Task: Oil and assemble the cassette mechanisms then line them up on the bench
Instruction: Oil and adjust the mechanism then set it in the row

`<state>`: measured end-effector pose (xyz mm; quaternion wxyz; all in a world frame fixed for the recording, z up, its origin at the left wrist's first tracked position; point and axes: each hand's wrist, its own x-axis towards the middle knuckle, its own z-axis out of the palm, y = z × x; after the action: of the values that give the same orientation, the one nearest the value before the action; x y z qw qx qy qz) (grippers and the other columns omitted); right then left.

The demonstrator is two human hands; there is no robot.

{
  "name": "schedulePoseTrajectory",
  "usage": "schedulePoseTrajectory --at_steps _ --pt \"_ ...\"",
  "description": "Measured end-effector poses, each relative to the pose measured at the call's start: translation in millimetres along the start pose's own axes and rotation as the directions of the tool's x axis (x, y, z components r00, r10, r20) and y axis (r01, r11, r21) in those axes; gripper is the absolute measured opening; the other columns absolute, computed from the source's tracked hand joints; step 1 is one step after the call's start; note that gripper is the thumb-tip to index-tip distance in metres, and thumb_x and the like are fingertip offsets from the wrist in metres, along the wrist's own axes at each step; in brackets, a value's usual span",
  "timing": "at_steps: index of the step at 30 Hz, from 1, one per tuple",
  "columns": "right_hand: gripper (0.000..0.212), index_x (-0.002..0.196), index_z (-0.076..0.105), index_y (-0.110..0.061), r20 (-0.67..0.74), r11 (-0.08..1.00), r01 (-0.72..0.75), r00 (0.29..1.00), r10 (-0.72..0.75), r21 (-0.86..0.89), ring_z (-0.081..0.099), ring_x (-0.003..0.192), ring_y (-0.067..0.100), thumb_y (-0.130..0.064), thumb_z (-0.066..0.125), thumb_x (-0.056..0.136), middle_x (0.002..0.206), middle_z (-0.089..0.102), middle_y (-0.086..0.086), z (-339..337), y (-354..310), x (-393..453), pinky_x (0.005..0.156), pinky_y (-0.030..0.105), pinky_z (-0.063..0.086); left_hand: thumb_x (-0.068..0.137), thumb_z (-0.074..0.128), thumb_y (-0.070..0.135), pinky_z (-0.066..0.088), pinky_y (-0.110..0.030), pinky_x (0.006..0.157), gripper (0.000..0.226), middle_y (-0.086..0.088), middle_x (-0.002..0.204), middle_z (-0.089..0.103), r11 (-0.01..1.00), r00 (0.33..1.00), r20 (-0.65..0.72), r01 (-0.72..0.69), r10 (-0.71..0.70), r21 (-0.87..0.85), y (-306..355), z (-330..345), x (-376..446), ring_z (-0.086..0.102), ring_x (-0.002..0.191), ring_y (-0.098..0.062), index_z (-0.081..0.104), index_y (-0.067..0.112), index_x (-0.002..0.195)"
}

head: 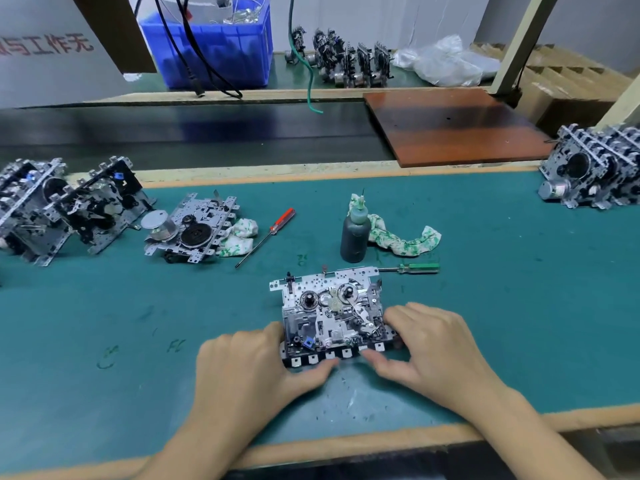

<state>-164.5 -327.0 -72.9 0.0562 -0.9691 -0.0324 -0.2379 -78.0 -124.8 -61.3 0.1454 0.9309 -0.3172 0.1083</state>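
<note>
A: While both hands are on the cassette mechanism (331,315), keep it flat on the green mat (485,306). It lies face up near the front edge of the bench, in the middle. Left hand (249,365) pinches the near-left corner, thumb along the row of tabs. Right hand (429,344) pinches the near-right corner, fingers curled on the side and thumb at the front. Neither hand is spread wide.

B: Advice for the step?

A: Hold it by the frame edges only. Keep fingers off the two reel hubs and the thin levers; they look easy to bend. Square it up before reaching for the oil bottle (355,233), which stands just behind it, beside the green screwdriver (414,268).

B: What can't you read?

A: The underside, and whatever the fingertips cover at the two corners. Whether it's oiled yet, can't tell. Farther back, the red screwdriver (268,235) and a second mechanism (192,230) lie on a rag. The left row (59,206) and right row (595,168) are cut by the frame edges. The far batch (346,60) is too small to judge.
</note>
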Motion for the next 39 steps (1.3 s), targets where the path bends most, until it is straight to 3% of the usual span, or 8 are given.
schedulePoseTrajectory --at_steps 4,8,15,22,29,34,39 --pt "0.050 0.057 0.045 -0.014 0.029 0.995 -0.007 1.000 0.004 0.098 0.040 0.043 0.014 -0.062 0.054 0.070 0.049 0.042 -0.006 1 1 -2 0.041 0.022 0.029 0.054 0.043 0.076 0.020 -0.018 0.042 0.060 -0.003 0.028 0.037 0.999 0.999 -0.051 0.017 -0.019 -0.046 -1 3 3 0.044 0.025 -0.024 0.036 0.019 0.041" --pt "0.049 0.055 0.045 -0.013 -0.006 0.996 -0.041 0.999 0.042 0.082 0.043 0.040 0.017 -0.058 0.052 0.075 0.046 0.042 -0.004 5 -1 -2 0.037 0.020 0.032 0.054 0.044 0.083 0.024 -0.022 0.036 0.062 -0.001 0.032 0.041 0.990 0.996 -0.052 -0.078 0.073 -0.113 -9 7 1 0.046 0.029 -0.021 0.026 0.024 0.057" --pt "0.055 0.051 0.042 -0.014 -0.021 0.991 -0.114 0.993 0.115 0.063 0.041 0.036 0.017 -0.066 0.052 0.067 0.042 0.041 -0.005 4 -5 2 0.036 0.022 0.031 0.055 0.055 0.076 0.035 -0.023 0.031 0.059 0.005 0.036 0.039 0.968 0.987 -0.050 -0.157 0.150 -0.194 -11 9 -4 0.044 0.031 -0.015 0.026 0.025 0.062" --pt "0.049 0.054 0.045 -0.013 0.016 0.997 0.000 1.000 -0.002 0.083 0.041 0.039 0.017 -0.056 0.053 0.075 0.046 0.042 -0.004 1 3 -2 0.037 0.022 0.029 0.058 0.048 0.078 0.024 -0.022 0.035 0.058 0.001 0.032 0.037 0.989 0.995 -0.073 -0.071 0.061 -0.134 -6 12 -2 0.042 0.028 -0.020 0.031 0.022 0.052" --pt "0.050 0.056 0.049 -0.013 0.050 0.985 -0.026 0.999 0.017 0.170 0.041 0.041 0.011 -0.061 0.056 0.069 0.048 0.043 -0.008 -3 4 -1 0.039 0.021 0.033 0.056 0.046 0.076 0.025 -0.019 0.037 0.061 -0.001 0.029 0.036 0.995 0.998 -0.060 0.006 -0.012 -0.098 -2 12 3 0.044 0.026 -0.022 0.046 0.016 0.043" --pt "0.048 0.052 0.047 -0.013 0.016 0.988 -0.058 0.998 0.056 0.144 0.041 0.037 0.013 -0.056 0.054 0.071 0.044 0.042 -0.008 1 4 0 0.038 0.018 0.032 0.057 0.049 0.081 0.037 -0.025 0.032 0.062 0.005 0.035 0.041 0.970 0.988 -0.004 -0.155 0.157 -0.189 -16 10 0 0.045 0.031 -0.016 0.036 0.021 0.052" --pt "0.051 0.052 0.047 -0.013 0.025 0.984 -0.052 0.998 0.049 0.172 0.039 0.039 0.011 -0.060 0.055 0.070 0.045 0.043 -0.009 0 3 0 0.037 0.022 0.035 0.066 0.055 0.060 0.039 -0.020 0.033 0.053 0.005 0.034 0.041 0.954 0.978 -0.065 -0.206 0.196 -0.219 -21 12 3 0.043 0.029 -0.017 0.046 0.011 0.047"
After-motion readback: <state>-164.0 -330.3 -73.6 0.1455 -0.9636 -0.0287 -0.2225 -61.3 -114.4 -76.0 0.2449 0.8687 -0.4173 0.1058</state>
